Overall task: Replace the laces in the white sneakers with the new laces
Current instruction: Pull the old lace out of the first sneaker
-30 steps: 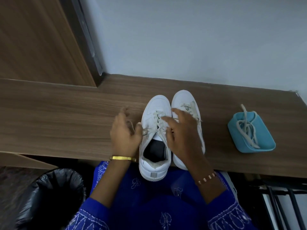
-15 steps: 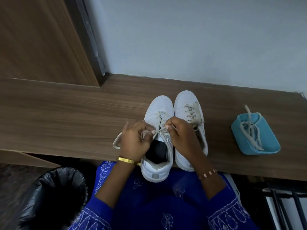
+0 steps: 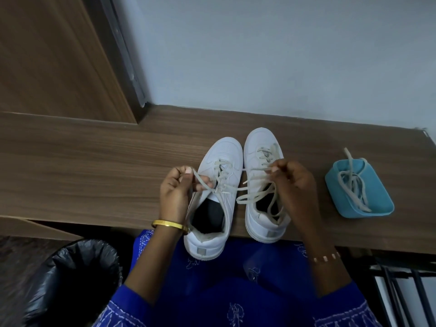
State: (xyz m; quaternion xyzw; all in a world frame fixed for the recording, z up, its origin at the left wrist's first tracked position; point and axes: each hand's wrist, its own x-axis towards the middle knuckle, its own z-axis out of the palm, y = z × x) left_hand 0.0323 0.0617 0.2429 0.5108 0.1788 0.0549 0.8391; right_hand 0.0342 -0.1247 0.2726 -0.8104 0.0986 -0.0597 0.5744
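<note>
Two white sneakers stand side by side on the wooden desk [image 3: 94, 171], toes pointing away from me. The left sneaker [image 3: 213, 197] overhangs the front edge; its off-white lace [image 3: 226, 182] is untied and stretched out sideways. My left hand [image 3: 175, 192] pinches one lace end to the left of the shoe. My right hand [image 3: 293, 182] pinches the other end over the right sneaker [image 3: 257, 147], whose own lace is still threaded. Off-white laces [image 3: 354, 185] lie in a blue tray [image 3: 377, 208] at the right.
A black-lined waste bin [image 3: 70, 277] stands on the floor at lower left. A wooden panel [image 3: 54, 60] rises at back left, a grey wall behind the desk. A dark metal frame [image 3: 401, 286] sits under the desk at lower right.
My hands were together over the left sneaker's knot. They have pulled apart sideways, each with a lace end, and the knot has come undone.
</note>
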